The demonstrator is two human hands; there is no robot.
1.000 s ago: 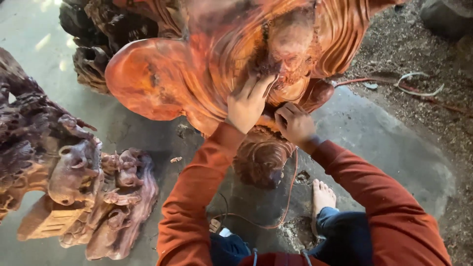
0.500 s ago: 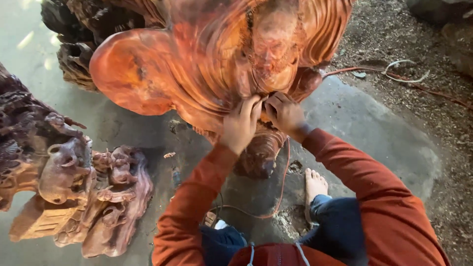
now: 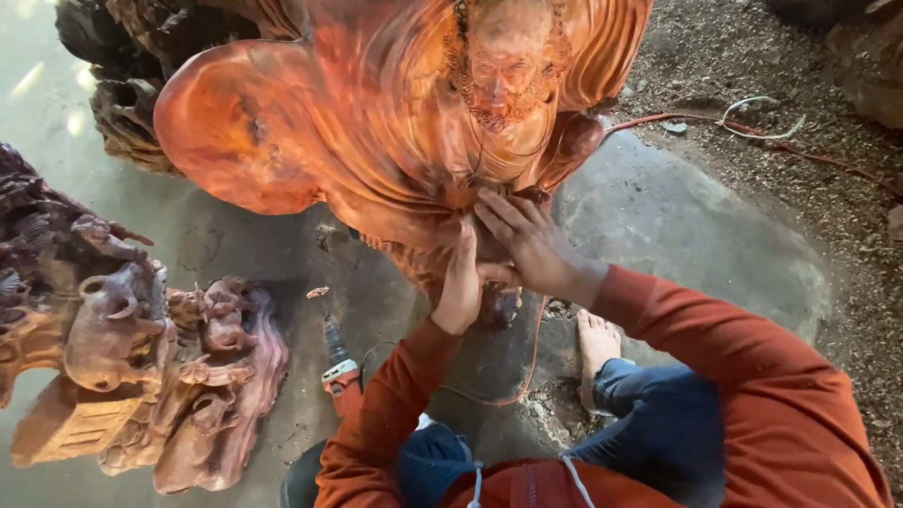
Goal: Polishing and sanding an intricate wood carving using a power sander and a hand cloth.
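- Left of the orange wooden statue (image 3: 376,141): a darker carved wood piece (image 3: 141,367) on the concrete floor (image 3: 696,245).
- Below the statue's left half: a red power tool (image 3: 340,372).
- Left hand (image 3: 459,287) flat, fingers together, against the statue's lower front.
- Right hand (image 3: 531,243) spread, pressed beside it.

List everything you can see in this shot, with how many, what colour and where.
Carved wooden statue: one, glossy orange-red, top centre, standing on the floor.
Dark wood carving: one, brown-purple, left side, lying on the floor.
Rotary power tool: one, red and grey, on the floor by the left arm.
Cord: one, orange, running over the floor below the statue.
Concrete floor: grey, under the statue; dirt at right.
Bare foot: one, right of the cord.
Left hand: flat against the statue's lower front.
Right hand: flat against the statue, beside the left.
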